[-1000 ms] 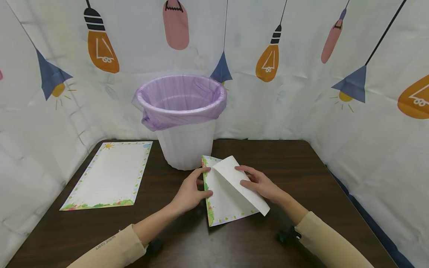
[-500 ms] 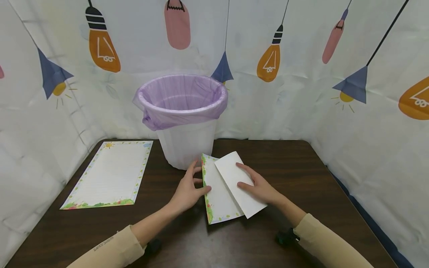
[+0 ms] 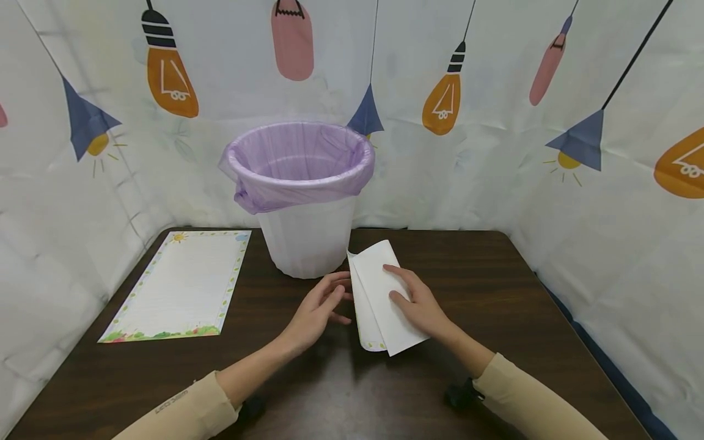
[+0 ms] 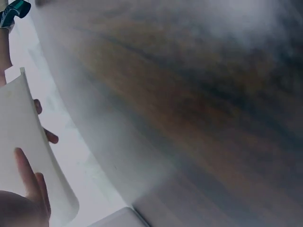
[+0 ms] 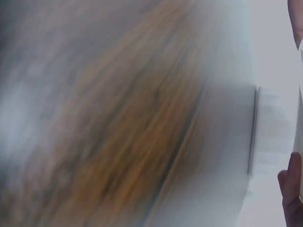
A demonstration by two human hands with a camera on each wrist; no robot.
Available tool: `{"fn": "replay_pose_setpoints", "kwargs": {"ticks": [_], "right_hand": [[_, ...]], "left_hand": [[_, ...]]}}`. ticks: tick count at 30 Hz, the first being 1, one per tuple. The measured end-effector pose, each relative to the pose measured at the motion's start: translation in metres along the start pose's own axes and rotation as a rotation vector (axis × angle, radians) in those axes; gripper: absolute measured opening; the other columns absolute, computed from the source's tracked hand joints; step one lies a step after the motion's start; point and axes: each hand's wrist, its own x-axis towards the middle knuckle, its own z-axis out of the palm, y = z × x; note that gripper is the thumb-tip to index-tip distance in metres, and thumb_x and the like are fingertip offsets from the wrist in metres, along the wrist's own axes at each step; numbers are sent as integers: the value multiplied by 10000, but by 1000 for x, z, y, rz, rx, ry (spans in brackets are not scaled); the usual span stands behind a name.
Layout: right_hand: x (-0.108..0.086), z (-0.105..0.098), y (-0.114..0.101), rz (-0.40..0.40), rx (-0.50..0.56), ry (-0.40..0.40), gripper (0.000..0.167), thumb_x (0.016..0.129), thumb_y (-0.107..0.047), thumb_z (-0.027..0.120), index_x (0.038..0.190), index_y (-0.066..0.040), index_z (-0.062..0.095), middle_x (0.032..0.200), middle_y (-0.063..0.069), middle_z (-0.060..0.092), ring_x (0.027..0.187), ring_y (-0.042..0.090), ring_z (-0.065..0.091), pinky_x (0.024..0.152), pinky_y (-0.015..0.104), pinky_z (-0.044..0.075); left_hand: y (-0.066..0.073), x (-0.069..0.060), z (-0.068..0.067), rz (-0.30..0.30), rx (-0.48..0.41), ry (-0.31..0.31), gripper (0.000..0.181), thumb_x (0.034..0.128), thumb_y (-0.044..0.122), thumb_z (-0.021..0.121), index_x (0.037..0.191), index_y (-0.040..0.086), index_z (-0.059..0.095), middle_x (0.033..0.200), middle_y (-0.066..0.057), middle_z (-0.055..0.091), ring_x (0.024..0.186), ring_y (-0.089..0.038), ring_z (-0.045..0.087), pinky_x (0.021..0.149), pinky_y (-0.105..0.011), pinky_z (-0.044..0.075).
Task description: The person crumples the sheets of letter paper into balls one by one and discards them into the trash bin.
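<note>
My right hand (image 3: pixel 420 305) grips a sheet of stationery paper (image 3: pixel 379 293), held up over the table and folded over so that its white back faces up. A strip of the leafy border shows at its lower edge. By the left edge of that sheet, my left hand (image 3: pixel 313 311) has its fingers extended and its thumb off the paper; whether the fingertips touch it is unclear. In the left wrist view the paper (image 4: pixel 23 118) fills the left side, with right-hand fingers (image 4: pixel 50 136) showing past its edge. Only part of the right hand (image 5: pixel 292 189) appears in the right wrist view.
A white bin (image 3: pixel 308 238) with a purple liner bag (image 3: pixel 302 189) stands at the back of the dark wooden table (image 3: pixel 467 256). Flat on the left lies a second bordered sheet (image 3: pixel 178 287). Patterned white cloth (image 3: pixel 495 165) hangs round the table.
The right hand has brought the folded flap leftward over the sheet. The left hand has let go of the left edge, which now curls over, hiding its green border.
</note>
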Motion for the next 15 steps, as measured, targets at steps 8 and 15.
{"fn": "replay_pose_setpoints", "kwargs": {"ticks": [8, 15], "right_hand": [[2, 7, -14, -41, -12, -12, 557, 952, 45, 550, 1453, -193, 582, 1450, 66, 528, 1075, 272, 571, 754, 363, 544], [0, 14, -29, -135, -30, -43, 566, 940, 65, 539, 1450, -175, 587, 1445, 74, 528, 995, 249, 600, 694, 347, 570]], "left_hand": [[-1, 4, 1, -11, 68, 88, 444, 1048, 183, 634, 1470, 125, 508, 1467, -170, 494, 1289, -381, 548, 884, -422, 582], [0, 8, 2, -110, -23, 147, 641, 1014, 225, 693, 1561, 227, 361, 1458, -206, 475, 1245, -336, 594, 908, -453, 570]]}}
